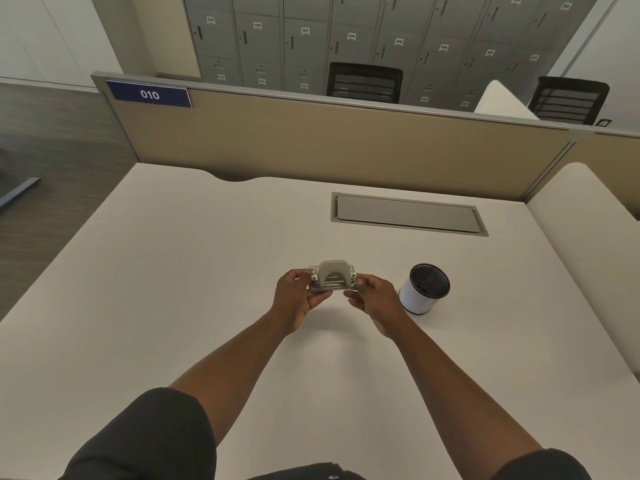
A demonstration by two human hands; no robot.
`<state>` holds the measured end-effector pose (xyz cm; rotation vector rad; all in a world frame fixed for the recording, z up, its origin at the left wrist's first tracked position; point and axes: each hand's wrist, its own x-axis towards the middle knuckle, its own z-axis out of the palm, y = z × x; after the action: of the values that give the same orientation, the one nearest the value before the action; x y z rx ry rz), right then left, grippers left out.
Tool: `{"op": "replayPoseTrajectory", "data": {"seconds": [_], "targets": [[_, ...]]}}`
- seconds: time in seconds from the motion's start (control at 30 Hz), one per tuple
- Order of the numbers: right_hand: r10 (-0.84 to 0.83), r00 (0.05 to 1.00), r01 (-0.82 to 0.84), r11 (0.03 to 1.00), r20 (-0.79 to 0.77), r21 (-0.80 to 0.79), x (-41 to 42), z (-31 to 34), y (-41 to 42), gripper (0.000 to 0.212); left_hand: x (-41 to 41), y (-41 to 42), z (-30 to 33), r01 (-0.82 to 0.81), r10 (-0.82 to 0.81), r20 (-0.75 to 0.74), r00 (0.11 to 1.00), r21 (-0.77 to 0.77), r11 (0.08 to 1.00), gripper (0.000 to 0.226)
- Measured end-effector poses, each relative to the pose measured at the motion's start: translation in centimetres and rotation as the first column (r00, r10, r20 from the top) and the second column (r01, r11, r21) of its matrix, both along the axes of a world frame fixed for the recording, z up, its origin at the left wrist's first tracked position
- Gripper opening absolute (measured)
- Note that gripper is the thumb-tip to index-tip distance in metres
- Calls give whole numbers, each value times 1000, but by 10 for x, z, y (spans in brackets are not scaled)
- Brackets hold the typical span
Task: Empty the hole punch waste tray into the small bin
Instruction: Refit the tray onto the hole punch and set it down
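A single wide-angle view, worn on the person's head, looks forward and steeply down over a pale tabletop [207, 271]. Both forearms reach in from the bottom edge toward the middle, so the near edge of the tabletop lies below the frame. The far edge, with its beige partition [346, 147], crosses the upper half; grey lockers [304, 39] stand well beyond. The lens bends straight lines near the frame's sides. No second view shares the scene.
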<state>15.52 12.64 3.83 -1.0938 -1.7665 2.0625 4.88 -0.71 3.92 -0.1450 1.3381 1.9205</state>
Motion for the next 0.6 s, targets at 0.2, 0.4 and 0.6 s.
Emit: {"op": "replayPoseTrajectory", "data": {"seconds": [0.2, 0.4, 0.6], "targets": [[-77, 997, 78, 994, 15, -74, 1, 2, 2, 9, 1, 1, 4, 35, -36, 59, 998, 20, 999, 15], [-150, 987, 155, 981, 56, -116, 3, 1, 5, 8, 0, -1, 11, 134, -137, 133, 982, 35, 990, 21], [-136, 987, 144, 985, 79, -98, 2, -1, 5, 14, 3, -1, 8, 106, -104, 86, 991, -24, 994, 19]]}}
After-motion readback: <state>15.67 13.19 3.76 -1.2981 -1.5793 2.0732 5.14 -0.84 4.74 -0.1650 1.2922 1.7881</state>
